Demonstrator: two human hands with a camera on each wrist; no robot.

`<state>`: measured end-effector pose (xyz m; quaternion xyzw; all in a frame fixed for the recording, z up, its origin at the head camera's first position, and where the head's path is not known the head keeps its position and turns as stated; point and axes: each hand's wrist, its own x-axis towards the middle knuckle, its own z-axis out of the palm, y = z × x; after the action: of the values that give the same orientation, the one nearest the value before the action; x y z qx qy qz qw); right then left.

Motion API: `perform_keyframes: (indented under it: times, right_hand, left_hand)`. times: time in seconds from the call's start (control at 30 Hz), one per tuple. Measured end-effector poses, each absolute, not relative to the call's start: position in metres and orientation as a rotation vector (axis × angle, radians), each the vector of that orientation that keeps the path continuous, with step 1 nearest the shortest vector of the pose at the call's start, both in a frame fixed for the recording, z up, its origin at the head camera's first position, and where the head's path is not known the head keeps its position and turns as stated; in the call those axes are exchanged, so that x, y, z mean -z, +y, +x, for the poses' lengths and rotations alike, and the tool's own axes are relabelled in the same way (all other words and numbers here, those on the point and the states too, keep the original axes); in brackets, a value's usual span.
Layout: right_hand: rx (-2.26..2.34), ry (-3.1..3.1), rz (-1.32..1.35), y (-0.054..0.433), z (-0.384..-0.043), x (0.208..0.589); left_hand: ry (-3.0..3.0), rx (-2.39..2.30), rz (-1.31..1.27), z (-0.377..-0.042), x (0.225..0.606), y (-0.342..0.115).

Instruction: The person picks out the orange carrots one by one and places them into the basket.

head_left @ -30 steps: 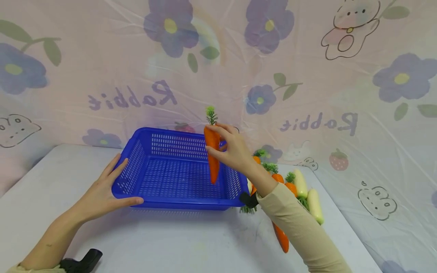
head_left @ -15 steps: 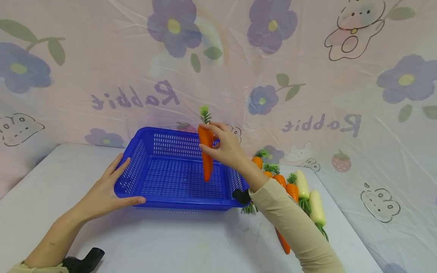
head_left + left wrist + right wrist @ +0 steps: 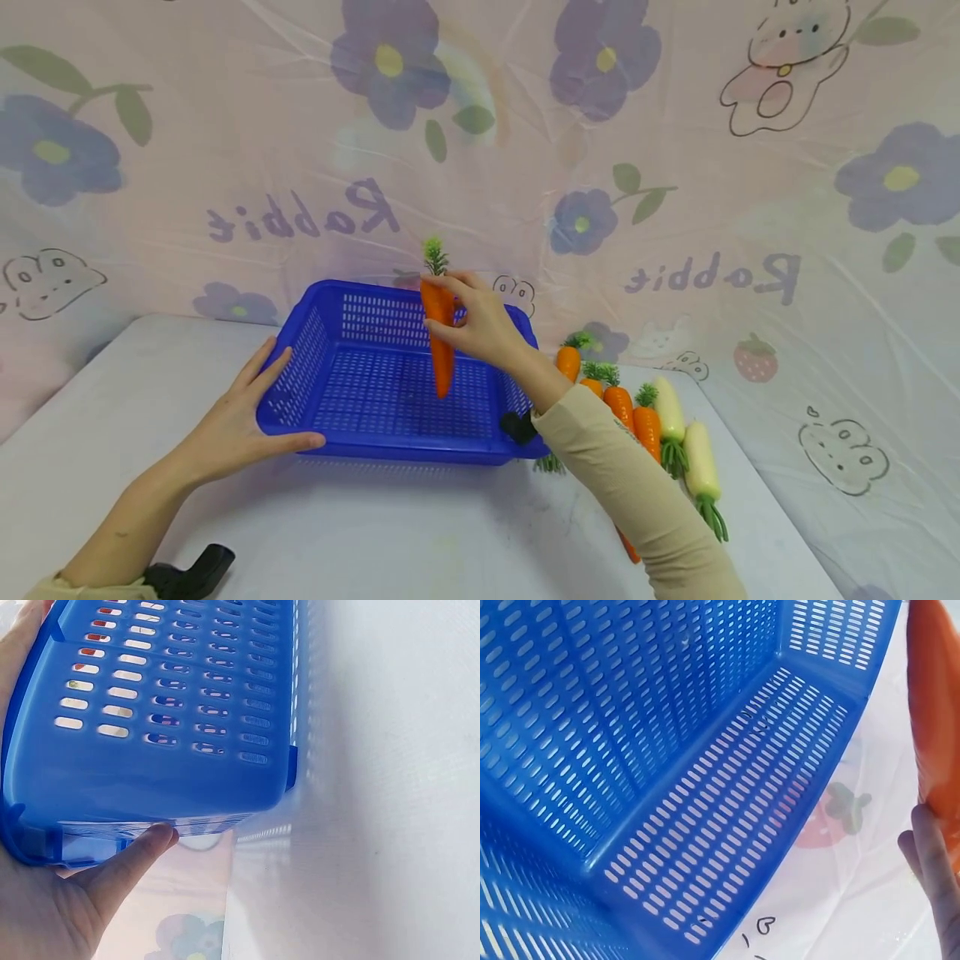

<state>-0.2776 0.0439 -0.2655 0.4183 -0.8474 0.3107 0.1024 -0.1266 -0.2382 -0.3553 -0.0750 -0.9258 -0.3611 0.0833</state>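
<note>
A blue plastic basket [image 3: 390, 450] with slotted walls stands on the white table, nothing lying on its visible floor. My left hand [image 3: 236, 417] holds its left end, thumb along the front side and fingers at the left rim. The left wrist view shows that thumb [image 3: 139, 859] against the basket's outer wall [image 3: 172, 780]. Above the basket, my right hand [image 3: 483, 325] pinches an orange carrot [image 3: 442, 358] near its leafy top, tip pointing down. In the right wrist view the carrot [image 3: 934, 712] hangs at the right edge beside the fingers.
Right of the basket lie several more carrots [image 3: 619, 404], partly behind the right sleeve. Two pale white radishes [image 3: 701, 458] with green stems lie farther right. A patterned cloth [image 3: 480, 167] hangs behind the table [image 3: 420, 533].
My right hand has carried the carrot leftward over the basket. My left hand keeps its hold on the basket. The whole view has shifted slightly.
</note>
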Motion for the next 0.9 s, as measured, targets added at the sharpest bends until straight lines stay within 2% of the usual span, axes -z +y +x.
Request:
perform_keyframes:
  times: [0.9]
  right_hand:
    - [-1.069,-2.445,1.431,0.013,-0.292,0.286]
  left_hand:
    - [-2.769,1.094,-0.206,-0.127,0.355,-0.237]
